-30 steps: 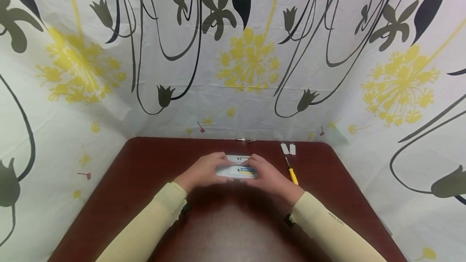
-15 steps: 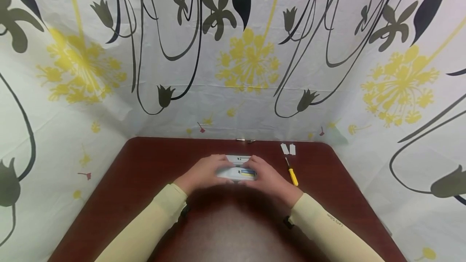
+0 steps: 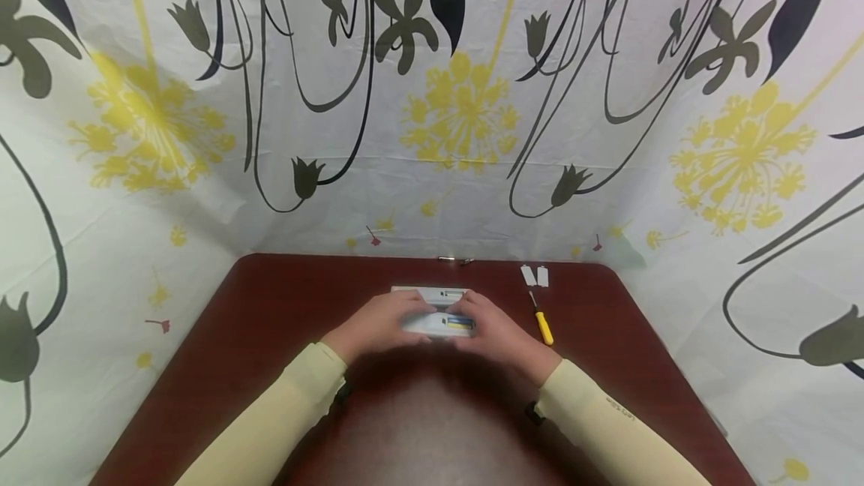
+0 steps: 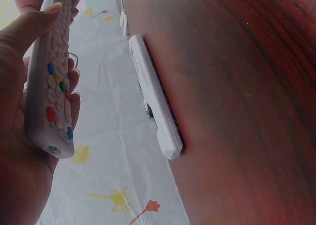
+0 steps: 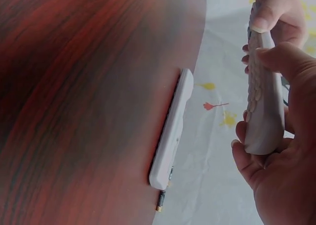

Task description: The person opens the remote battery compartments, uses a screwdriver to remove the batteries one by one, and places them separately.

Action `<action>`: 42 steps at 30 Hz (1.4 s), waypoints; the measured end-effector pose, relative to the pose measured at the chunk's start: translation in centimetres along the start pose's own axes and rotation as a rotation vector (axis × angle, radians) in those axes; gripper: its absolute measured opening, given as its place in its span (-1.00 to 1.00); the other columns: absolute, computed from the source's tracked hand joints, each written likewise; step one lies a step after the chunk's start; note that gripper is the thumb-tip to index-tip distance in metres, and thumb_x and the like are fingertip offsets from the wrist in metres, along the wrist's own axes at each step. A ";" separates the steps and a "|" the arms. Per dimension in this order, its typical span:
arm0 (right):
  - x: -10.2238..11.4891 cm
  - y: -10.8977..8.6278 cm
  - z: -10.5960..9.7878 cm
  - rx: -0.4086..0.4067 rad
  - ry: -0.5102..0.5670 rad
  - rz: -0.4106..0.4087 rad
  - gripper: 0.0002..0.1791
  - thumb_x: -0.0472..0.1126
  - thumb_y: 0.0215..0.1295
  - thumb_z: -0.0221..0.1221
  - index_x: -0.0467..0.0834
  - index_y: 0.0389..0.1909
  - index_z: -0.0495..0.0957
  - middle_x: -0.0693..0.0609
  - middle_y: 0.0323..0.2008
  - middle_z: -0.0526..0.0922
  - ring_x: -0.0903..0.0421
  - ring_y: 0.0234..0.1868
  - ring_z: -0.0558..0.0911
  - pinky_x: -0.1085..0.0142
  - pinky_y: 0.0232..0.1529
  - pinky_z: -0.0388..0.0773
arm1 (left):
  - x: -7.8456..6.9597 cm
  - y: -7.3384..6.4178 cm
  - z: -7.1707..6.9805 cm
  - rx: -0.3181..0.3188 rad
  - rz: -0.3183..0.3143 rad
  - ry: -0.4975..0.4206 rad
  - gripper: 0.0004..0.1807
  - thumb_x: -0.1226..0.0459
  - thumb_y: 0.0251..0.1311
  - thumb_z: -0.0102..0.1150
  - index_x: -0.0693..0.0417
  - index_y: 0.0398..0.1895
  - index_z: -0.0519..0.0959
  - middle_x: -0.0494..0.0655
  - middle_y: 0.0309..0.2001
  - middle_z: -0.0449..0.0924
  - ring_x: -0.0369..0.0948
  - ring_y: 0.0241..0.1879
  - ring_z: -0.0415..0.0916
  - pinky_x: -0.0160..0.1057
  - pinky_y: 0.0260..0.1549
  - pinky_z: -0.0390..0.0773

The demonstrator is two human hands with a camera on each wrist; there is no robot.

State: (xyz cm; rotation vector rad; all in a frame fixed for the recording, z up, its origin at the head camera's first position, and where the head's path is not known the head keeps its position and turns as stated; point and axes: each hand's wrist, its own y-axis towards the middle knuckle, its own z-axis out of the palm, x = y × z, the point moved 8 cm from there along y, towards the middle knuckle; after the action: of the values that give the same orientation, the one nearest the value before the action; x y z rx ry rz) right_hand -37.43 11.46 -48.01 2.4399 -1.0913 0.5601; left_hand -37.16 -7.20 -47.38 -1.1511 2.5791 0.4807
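Observation:
Both hands hold a white remote control (image 3: pixel 425 324), its back with the uncovered battery slot up in the head view. Something blue and yellow, battery-like, shows in that slot. My left hand (image 3: pixel 379 322) grips the left end, thumb along the side. The right hand (image 3: pixel 501 330) grips the other end, fingers curled beneath it. In the left wrist view, the remote's coloured buttons (image 4: pixel 61 84) face the table side. Just beyond the hands, a second white remote (image 4: pixel 155 99) lies button side down, its back also uncovered.
A yellow-handled screwdriver (image 3: pixel 544 328) lies to the right, below two white battery covers (image 3: pixel 543 277). Small batteries (image 3: pixel 445 259) rest at the table's back edge. A flower-printed white cloth (image 3: pixel 432 208) hangs behind the dark red table (image 3: pixel 283 298).
Both hands and the held remote have shifted slightly toward the person. More of the second remote's left end now shows behind them.

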 end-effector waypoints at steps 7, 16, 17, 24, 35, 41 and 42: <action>-0.8 -0.1 0.6 0.041 -0.006 0.050 -0.45 0.01 0.32 0.58 0.06 0.29 0.68 0.21 0.14 0.54 0.22 0.09 0.52 0.26 0.12 0.66 | -0.1 0.1 0.6 -0.003 0.082 0.029 -0.48 0.01 0.36 0.56 -0.16 0.35 0.73 -0.23 0.15 0.68 -0.24 0.09 0.56 -0.17 0.12 0.60; -1.5 -0.3 1.7 0.067 -0.017 0.066 -0.52 -0.06 0.37 0.54 0.05 0.27 0.69 0.20 0.11 0.56 0.20 0.04 0.55 0.24 0.07 0.65 | 0.2 0.0 1.6 0.048 0.063 0.009 -0.46 0.07 0.36 0.58 -0.14 0.37 0.71 -0.21 0.13 0.64 -0.24 0.07 0.54 -0.15 0.14 0.59; -1.6 -0.3 1.9 0.072 -0.018 0.068 -0.52 -0.07 0.37 0.53 0.04 0.27 0.69 0.19 0.11 0.56 0.19 0.04 0.56 0.24 0.07 0.65 | 0.2 0.1 1.8 0.053 0.063 0.006 -0.46 0.07 0.36 0.58 -0.14 0.37 0.71 -0.21 0.12 0.63 -0.24 0.06 0.54 -0.15 0.13 0.59; -2.2 -0.4 2.8 0.099 -0.002 0.088 -0.53 -0.07 0.37 0.53 0.04 0.26 0.69 0.20 0.10 0.56 0.18 0.04 0.57 0.21 0.11 0.65 | 1.0 0.2 3.2 0.099 0.020 0.006 -0.45 0.02 0.36 0.58 -0.21 0.39 0.70 -0.28 0.10 0.59 -0.29 0.02 0.52 -0.20 0.15 0.59; -2.7 -0.3 3.2 0.097 -0.033 0.073 -0.55 -0.12 0.35 0.55 -0.02 0.23 0.72 0.16 0.09 0.60 0.17 0.03 0.56 0.18 0.10 0.64 | 0.6 0.2 3.6 0.124 -0.010 0.000 -0.46 0.18 0.37 0.57 -0.09 0.40 0.69 -0.19 0.15 0.61 -0.26 0.08 0.56 -0.15 0.19 0.61; -3.1 0.0 3.5 0.092 -0.061 0.068 -0.56 -0.11 0.33 0.57 -0.05 0.19 0.74 0.17 0.05 0.64 0.17 0.05 0.55 0.16 0.12 0.62 | 0.8 0.3 4.3 0.123 0.002 0.020 -0.46 0.26 0.36 0.56 -0.02 0.38 0.69 -0.17 0.14 0.61 -0.23 0.14 0.57 -0.14 0.24 0.59; -3.2 0.0 3.6 0.092 -0.067 0.069 -0.56 -0.10 0.33 0.57 -0.05 0.19 0.74 0.17 0.05 0.64 0.17 0.05 0.55 0.16 0.12 0.62 | 0.8 0.3 4.3 0.119 0.010 0.023 -0.46 0.27 0.35 0.57 0.00 0.38 0.69 -0.15 0.13 0.61 -0.22 0.14 0.58 -0.14 0.24 0.59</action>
State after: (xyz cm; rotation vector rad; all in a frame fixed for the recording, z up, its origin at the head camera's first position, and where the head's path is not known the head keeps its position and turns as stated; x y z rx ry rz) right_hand -38.72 11.52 -52.63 2.5246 -1.2052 0.5659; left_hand -37.41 -5.76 -51.56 -1.1100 2.5956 0.3123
